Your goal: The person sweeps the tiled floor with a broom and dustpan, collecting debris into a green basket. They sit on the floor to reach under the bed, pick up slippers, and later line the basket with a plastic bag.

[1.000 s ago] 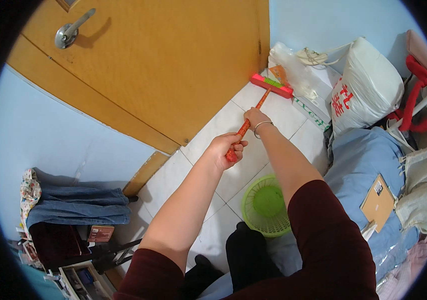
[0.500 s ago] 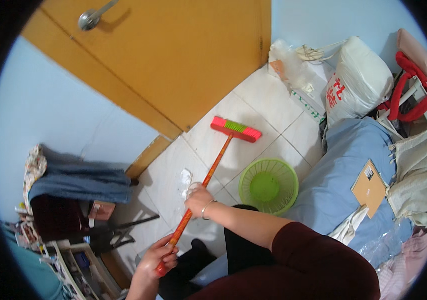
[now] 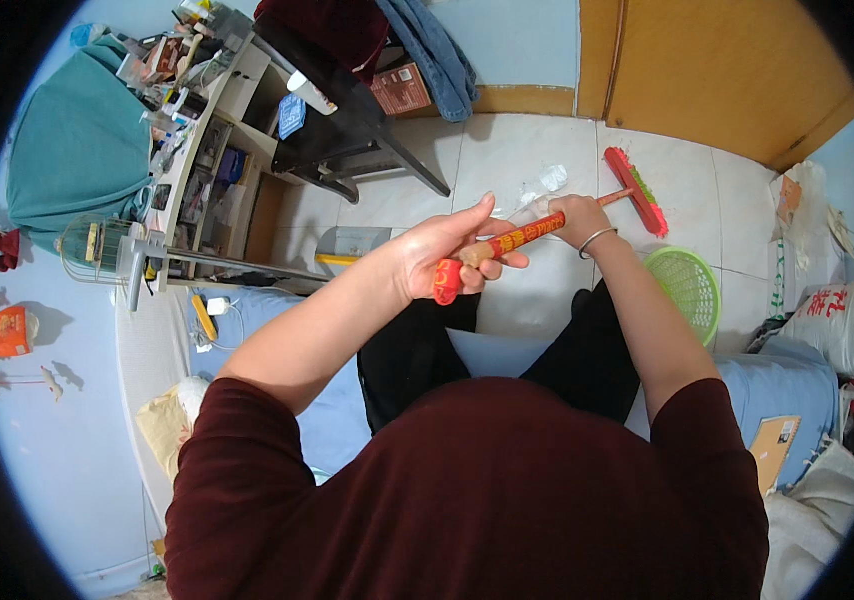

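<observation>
A broom (image 3: 529, 232) with a red and orange patterned handle slants across in front of me. My right hand (image 3: 583, 222), with a bracelet at the wrist, is closed around the handle partway along. Near the red end cap, my left hand (image 3: 455, 248) holds the handle loosely, its fingers curled under it and the thumb lifted away. At the far end, the red broom head (image 3: 635, 192) with pink and green bristles is at the tiled floor close to the door. Crumpled white scraps (image 3: 551, 180) lie on the tiles left of the broom head.
A green plastic basket (image 3: 685, 290) stands right of my leg. A dark chair (image 3: 347, 130) and a cluttered desk (image 3: 209, 130) are at the left. The wooden door (image 3: 717, 80) is beyond the broom. White bags (image 3: 832, 320) sit at the right, and a blue-covered bed (image 3: 777, 385) is beside me.
My view has swung left, bringing the desk and both my arms into sight. My left thumb has lifted off the handle, loosening that grip. The right hand still grips the broom.
</observation>
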The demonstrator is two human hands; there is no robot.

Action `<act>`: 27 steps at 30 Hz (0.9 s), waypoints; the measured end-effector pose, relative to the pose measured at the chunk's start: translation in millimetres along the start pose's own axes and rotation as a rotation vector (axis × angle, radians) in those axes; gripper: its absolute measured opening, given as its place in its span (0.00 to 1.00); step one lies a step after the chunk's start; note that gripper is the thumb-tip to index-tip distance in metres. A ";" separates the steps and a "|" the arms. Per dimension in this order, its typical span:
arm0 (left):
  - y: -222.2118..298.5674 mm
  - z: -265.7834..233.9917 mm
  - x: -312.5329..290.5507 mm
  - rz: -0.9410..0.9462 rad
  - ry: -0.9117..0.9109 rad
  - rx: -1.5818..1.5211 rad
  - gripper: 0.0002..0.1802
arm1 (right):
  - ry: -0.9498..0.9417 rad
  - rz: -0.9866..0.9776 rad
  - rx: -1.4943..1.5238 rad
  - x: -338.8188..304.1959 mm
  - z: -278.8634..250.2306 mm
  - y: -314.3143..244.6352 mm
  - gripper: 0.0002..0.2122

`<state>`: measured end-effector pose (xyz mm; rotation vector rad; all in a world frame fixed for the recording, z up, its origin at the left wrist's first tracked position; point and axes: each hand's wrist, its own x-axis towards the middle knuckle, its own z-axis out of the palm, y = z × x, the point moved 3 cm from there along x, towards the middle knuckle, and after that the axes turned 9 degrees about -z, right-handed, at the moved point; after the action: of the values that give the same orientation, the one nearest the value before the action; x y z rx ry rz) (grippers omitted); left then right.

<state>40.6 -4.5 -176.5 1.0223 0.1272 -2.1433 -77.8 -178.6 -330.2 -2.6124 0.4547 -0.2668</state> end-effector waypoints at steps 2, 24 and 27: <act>-14.0 -6.8 -2.2 0.007 -0.009 -0.043 0.28 | -0.052 0.028 -0.018 -5.2 4.9 -8.6 0.09; -146.3 -62.4 -101.4 0.452 -0.117 -0.202 0.29 | 0.042 -0.101 0.051 -32.2 60.3 -14.9 0.16; -156.0 -70.7 -105.6 0.418 -0.005 -0.158 0.29 | 0.047 -0.101 0.071 -29.5 54.2 -16.8 0.16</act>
<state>24.4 195.9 -183.4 0.8647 0.0717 -1.7277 -86.4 -131.3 -372.5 -2.5681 0.3232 -0.3716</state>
